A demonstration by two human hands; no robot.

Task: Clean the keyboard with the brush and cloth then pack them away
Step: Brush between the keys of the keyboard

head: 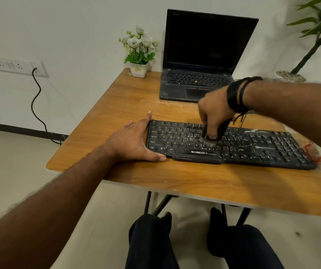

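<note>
Keyboard (229,146): laid on counter (175,177), braced at its left end by the flat left hand (134,140), fingers released. Brush (217,133): grasped by right hand (214,113) fingers, bristles on keys. White pot (139,70): filled with flowers (139,45).

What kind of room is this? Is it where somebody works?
Probably an office or home study corner. A laptop and a keyboard sit on a small wooden desk, and a wall socket has a cable plugged in.

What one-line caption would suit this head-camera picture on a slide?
Right hand sweeps a brush over a dusty keyboard while the left hand braces its end.
</note>
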